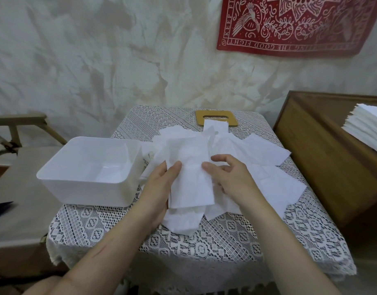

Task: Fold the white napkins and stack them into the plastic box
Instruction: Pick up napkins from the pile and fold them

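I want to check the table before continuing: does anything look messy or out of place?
Yes. The white paper napkins lie in a crumpled, overlapping heap on the lace tablecloth, unfolded, while the white rectangular plastic box to their left holds none.

Both bare forearms reach forward. The left hand (162,184) and right hand (231,177) face each other, thumbs on top, pinching one napkin (191,188).

Soft even light, wide-angle edge warping
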Demonstrator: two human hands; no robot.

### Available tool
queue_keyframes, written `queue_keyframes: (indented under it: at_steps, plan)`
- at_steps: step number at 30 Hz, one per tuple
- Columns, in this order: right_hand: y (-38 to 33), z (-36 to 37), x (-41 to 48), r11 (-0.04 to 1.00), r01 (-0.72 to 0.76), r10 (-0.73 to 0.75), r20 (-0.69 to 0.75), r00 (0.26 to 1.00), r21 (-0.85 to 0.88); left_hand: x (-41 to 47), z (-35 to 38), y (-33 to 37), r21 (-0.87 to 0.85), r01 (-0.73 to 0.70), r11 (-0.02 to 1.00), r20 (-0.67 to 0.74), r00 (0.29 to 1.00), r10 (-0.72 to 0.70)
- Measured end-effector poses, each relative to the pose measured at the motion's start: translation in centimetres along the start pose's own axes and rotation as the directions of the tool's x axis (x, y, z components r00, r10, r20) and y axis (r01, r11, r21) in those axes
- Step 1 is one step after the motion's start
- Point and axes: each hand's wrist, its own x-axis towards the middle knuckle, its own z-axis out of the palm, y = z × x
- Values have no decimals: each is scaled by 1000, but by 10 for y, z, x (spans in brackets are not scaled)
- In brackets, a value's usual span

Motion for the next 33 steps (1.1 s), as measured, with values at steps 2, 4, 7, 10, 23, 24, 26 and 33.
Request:
queue_keyframes:
  at_steps: [2, 4, 7, 10, 23, 24, 26, 33]
  plan:
    - [-2, -3, -5, 999, -36, 33, 108, 994, 26, 1, -1, 2, -21, 8, 1000, -1, 1000, -8]
    - [-3, -3, -7, 997, -14, 3, 151, 988, 71, 3, -2, 2, -15, 12, 1000, 8, 1000, -12]
    - [0, -1, -6, 996, 32, -40, 104, 994, 81, 5, -4, -2, 52, -3, 999, 13, 1000, 2]
    - [7, 0, -3, 998, 29, -32, 56, 998, 50, 6, -6, -7, 207, -9, 978, 16, 1000, 6]
    - [24, -40, 9, 872, -8, -134, -254, 958, -489, 12, -12, -10, 242, 33, 970, -71, 997, -16]
    - [26, -45, 10, 854, -28, -140, -282, 949, -519, 12, -12, -10, 237, 43, 971, -66, 997, -29]
    - [31, -53, 15, 819, -77, -135, -322, 937, -568, 12, -12, -10, 230, 57, 972, -58, 997, -44]
    - [39, -64, 22, 840, -171, -19, -342, 939, -515, 11, -11, -10, 218, 50, 975, -53, 998, -39]
